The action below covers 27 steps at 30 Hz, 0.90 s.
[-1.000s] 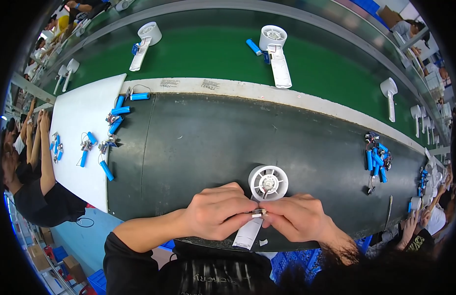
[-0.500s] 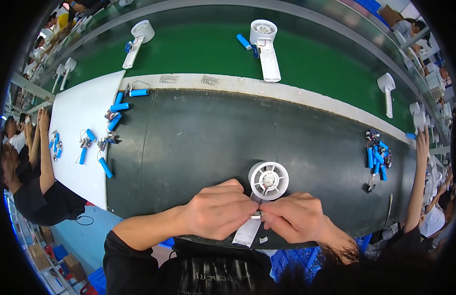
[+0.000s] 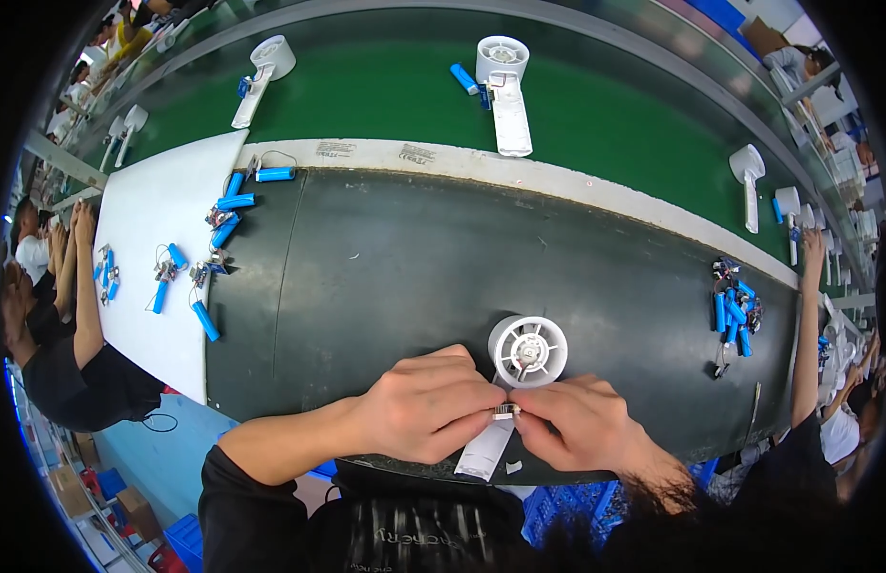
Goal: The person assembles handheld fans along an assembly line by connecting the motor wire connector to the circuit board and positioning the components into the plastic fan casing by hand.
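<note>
A white handheld fan body (image 3: 555,355) lies in front of me, its round ringed head away from me and its open handle shell (image 3: 484,453) toward my body. Over the neck of the handle, my left hand (image 3: 433,403) and my right hand (image 3: 581,420) meet with thumbs and forefingers pinched. Between the fingertips shows a small white-and-silver part (image 3: 504,412) with a row of fine teeth; its exact kind is too small to make out. The fingers hide most of the neck. A small white scrap (image 3: 513,468) rests beside the handle.
Blue battery cells with wired boards lie in a pile (image 3: 734,310) at right and on a white board (image 3: 147,229) at left. Beyond a pale ledge, a green conveyor (image 3: 385,86) carries more fan bodies (image 3: 505,95). A thin stick (image 3: 754,411) lies at right. Co-workers' arms (image 3: 808,325) flank the table.
The small part and fingertips have risen slightly toward the fan head. The fan body sits slightly farther right in view. Fan bodies on the conveyor have shifted slightly left; the right co-worker's hand has moved.
</note>
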### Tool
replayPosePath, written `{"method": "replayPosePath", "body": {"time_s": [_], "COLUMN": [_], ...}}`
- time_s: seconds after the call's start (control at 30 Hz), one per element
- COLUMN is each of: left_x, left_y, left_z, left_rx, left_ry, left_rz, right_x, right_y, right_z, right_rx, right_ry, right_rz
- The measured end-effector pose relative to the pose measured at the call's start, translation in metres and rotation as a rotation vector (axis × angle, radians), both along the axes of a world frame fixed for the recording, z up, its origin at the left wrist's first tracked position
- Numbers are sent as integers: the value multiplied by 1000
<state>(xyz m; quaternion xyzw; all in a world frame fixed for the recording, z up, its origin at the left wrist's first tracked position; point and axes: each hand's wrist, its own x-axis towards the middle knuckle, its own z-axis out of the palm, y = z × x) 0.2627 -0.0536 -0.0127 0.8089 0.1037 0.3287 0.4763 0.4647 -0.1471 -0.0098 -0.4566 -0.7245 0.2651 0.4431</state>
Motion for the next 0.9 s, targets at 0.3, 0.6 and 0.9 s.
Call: {"method": "replayPosePath", "body": {"time_s": [0.3, 0.6, 0.9], "left_x": [3, 4, 7], "left_y": [-2, -3, 4], "left_z": [-2, -1, 5], "left_rx": [182, 161, 225], "left_ry": [-45, -31, 89], "left_rz": [39, -16, -115], "right_x": [-4, 3, 9], "right_y": [-2, -3, -5], "right_z": [-7, -6, 5], "right_rx": [72, 70, 55], "right_ry": [25, 43, -276], "right_rz": [-34, 39, 94]}}
